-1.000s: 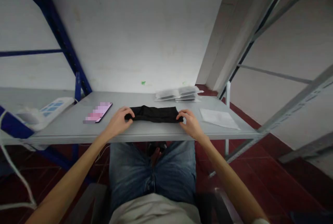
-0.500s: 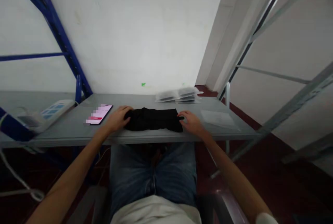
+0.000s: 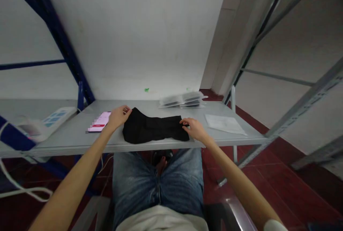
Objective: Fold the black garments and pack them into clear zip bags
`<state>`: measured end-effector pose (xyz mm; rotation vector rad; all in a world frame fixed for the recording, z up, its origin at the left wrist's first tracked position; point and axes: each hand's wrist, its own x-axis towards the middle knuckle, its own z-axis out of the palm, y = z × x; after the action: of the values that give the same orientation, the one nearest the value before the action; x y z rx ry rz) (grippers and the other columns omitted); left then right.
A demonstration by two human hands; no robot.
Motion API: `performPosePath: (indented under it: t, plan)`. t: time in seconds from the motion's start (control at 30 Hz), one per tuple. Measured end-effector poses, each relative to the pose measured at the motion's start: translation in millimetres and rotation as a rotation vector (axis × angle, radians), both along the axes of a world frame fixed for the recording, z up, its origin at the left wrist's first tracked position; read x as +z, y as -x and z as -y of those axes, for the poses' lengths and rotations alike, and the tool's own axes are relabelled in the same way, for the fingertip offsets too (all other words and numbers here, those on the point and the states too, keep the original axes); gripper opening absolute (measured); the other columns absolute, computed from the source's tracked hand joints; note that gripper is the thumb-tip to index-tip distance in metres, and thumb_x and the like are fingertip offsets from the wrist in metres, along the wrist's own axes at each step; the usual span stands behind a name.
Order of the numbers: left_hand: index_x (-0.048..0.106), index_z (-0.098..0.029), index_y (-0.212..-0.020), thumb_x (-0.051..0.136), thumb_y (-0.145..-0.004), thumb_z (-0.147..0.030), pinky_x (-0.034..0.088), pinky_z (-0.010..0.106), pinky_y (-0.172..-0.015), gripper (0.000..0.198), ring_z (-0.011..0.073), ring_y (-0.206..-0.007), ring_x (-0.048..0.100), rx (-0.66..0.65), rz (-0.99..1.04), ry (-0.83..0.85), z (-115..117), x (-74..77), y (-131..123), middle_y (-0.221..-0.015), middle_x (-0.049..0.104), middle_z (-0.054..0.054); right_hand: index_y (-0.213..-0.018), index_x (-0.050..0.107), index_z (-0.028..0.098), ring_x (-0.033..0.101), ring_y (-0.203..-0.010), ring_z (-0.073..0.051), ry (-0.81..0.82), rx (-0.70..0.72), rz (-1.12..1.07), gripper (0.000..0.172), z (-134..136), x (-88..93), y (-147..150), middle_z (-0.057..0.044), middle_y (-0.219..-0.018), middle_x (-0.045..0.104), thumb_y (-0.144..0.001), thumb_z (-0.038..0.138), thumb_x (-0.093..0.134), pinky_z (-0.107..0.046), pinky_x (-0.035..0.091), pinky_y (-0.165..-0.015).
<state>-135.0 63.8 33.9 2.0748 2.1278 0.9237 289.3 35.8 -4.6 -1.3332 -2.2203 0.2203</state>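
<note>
A folded piece of black cloth, seemingly a garment, lies flat along the front of the grey table, wider at its left end. At its upper left corner my left hand pinches the fabric between thumb and fingertips. My right hand is at the opposite end, with its bent fingers and thumb on the right edge of the cloth. Which kind of garment it is, I cannot tell.
Left of the cloth lies a phone with a lit pink screen. A white power strip is farther left. Several clear plastic packets are stacked at the back, and a flat white bag lies right. Blue and grey posts flank the table.
The cloth's left end has spread wider and flatter, and my left hand has shifted to its upper corner. My right hand stays at the right edge. The view has tilted slightly.
</note>
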Motion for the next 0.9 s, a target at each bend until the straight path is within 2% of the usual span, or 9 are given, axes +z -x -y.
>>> performPosePath:
  t: [0.07, 0.13, 0.2, 0.3, 0.4, 0.53, 0.67, 0.8, 0.9]
  plan:
    - [0.067, -0.021, -0.099, 0.054, -0.088, -0.042, 0.053, 0.035, -0.08, 0.027, 0.0254, -0.086, 0.072, 0.098, 0.015, -0.014, -9.7, -0.6, -5.1, -0.095, 0.077, 0.01, -0.114, 0.074, 0.024, 0.07, -0.097, -0.019, 0.016, -0.004, -0.021, 0.03, -1.4, -0.4, 2.4, -0.003, -0.104, 0.076, -0.088, 0.011, 0.067, -0.031, 0.052, -0.091]
    - [0.067, -0.019, -0.104, 0.055, -0.087, -0.037, 0.053, 0.037, -0.083, 0.028, 0.0248, -0.086, 0.071, 0.104, 0.021, -0.067, -10.4, 0.4, -17.1, -0.097, 0.076, 0.011, -0.114, 0.074, 0.023, 0.071, -0.096, -0.018, 0.024, -0.019, -0.037, 0.03, -0.8, -2.5, 4.7, -0.003, -0.104, 0.076, -0.088, 0.01, 0.067, -0.031, 0.053, -0.09]
    - [0.068, -0.019, -0.108, 0.058, -0.087, -0.04, 0.053, 0.037, -0.084, 0.032, 0.0237, -0.085, 0.069, -0.049, -0.003, -0.125, -0.7, 2.9, -33.6, -0.098, 0.074, 0.01, -0.115, 0.073, 0.022, 0.071, -0.096, -0.018, 0.021, -0.035, -0.051, 0.029, 1.3, -5.3, 6.0, -0.004, -0.103, 0.076, -0.088, 0.012, 0.067, -0.031, 0.053, -0.09]
    - [0.072, -0.025, -0.109, 0.063, -0.087, -0.052, 0.054, 0.035, -0.083, 0.036, 0.0222, -0.085, 0.068, -0.479, -0.045, -0.006, 23.8, 4.5, -56.4, -0.094, 0.073, 0.005, -0.116, 0.073, 0.022, 0.072, -0.096, -0.019, 0.028, -0.047, -0.064, 0.027, 4.9, -7.6, 5.8, -0.004, -0.103, 0.077, -0.09, 0.016, 0.067, -0.031, 0.053, -0.09]
    - [0.075, -0.027, -0.106, 0.067, -0.084, -0.051, 0.056, 0.036, -0.083, 0.034, 0.023, -0.087, 0.069, -0.614, -0.064, 0.09, 40.8, -0.9, -66.2, -0.101, 0.074, 0.006, -0.114, 0.074, 0.023, 0.072, -0.094, -0.019, 0.034, -0.051, -0.076, 0.025, 6.0, -5.8, 5.5, -0.004, -0.101, 0.078, -0.091, 0.017, 0.066, -0.032, 0.054, -0.089]
    - [0.078, -0.028, -0.093, 0.068, -0.08, -0.043, 0.057, 0.038, -0.082, 0.022, 0.0234, -0.085, 0.07, -0.574, -0.061, 0.094, 38.1, -10.7, -61.9, -0.106, 0.073, 0.007, -0.11, 0.076, 0.023, 0.072, -0.092, -0.02, -0.005, -0.051, -0.123, 0.021, 1.1, -0.7, 7.8, -0.003, -0.097, 0.078, -0.092, 0.021, 0.066, -0.034, 0.054, -0.09]
    - [0.077, -0.026, -0.088, 0.063, -0.082, -0.041, 0.056, 0.037, -0.083, 0.021, 0.0228, -0.082, 0.069, -0.522, -0.056, 0.033, 16.6, -5.4, -60.5, -0.101, 0.073, 0.007, -0.107, 0.077, 0.023, 0.073, -0.084, -0.019, 0.026, -0.07, -0.258, 0.019, -20.6, 7.6, 13.3, -0.003, -0.094, 0.079, -0.092, 0.023, 0.065, -0.033, 0.055, -0.087]
    - [0.076, -0.021, -0.094, 0.059, -0.086, -0.038, 0.054, 0.036, -0.085, 0.025, 0.0221, -0.079, 0.07, -0.29, 0.027, -0.058, -17.1, 9.6, -71.2, -0.099, 0.075, 0.008, -0.109, 0.075, 0.02, 0.074, -0.088, -0.018, 0.017, -0.18, -0.388, 0.021, -60.6, 23.9, 24.2, -0.006, -0.098, 0.079, -0.095, 0.024, 0.06, -0.031, 0.056, -0.087]
    - [0.075, -0.018, -0.099, 0.057, -0.089, -0.031, 0.052, 0.037, -0.091, 0.025, 0.0242, -0.086, 0.071, -0.075, 0.085, -0.097, -38.5, 14.2, -82.9, -0.099, 0.077, 0.01, -0.114, 0.074, 0.018, 0.073, -0.092, -0.019, -0.018, -0.308, -0.35, 0.024, -85.9, 33.7, 36.3, -0.008, -0.106, 0.078, -0.097, 0.024, 0.058, -0.033, 0.055, -0.095]
